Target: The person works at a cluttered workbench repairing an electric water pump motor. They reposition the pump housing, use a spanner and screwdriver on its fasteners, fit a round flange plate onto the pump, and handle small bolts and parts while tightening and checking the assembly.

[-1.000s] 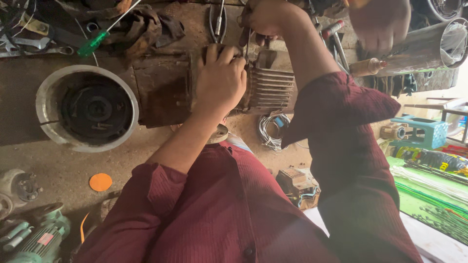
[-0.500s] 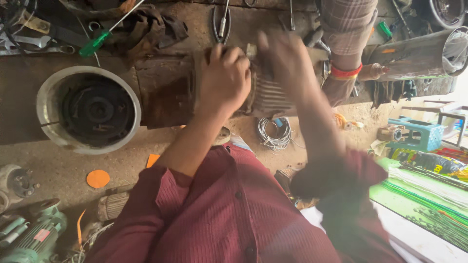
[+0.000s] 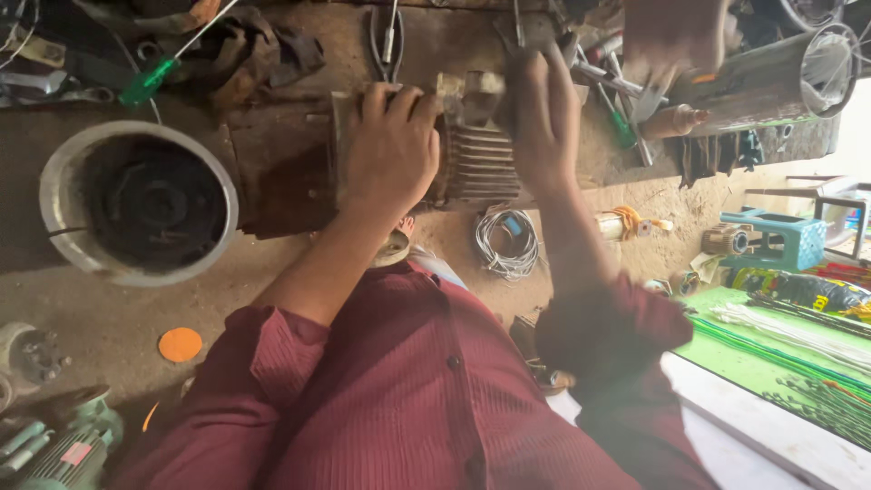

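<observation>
Two hands work a finned electric motor on the dirty counter in our head view. Our left hand lies on the housing, fingers curled around its top edge. Our right hand is blurred at the finned end; we cannot tell its grip. Nearby lie a round orange disc, a green-handled screwdriver and a wire coil.

A grimy, finned electric motor housing lies on its side, its rusty end under the left hand's fingers, its ribbed grey casing beside the right fingers.
</observation>
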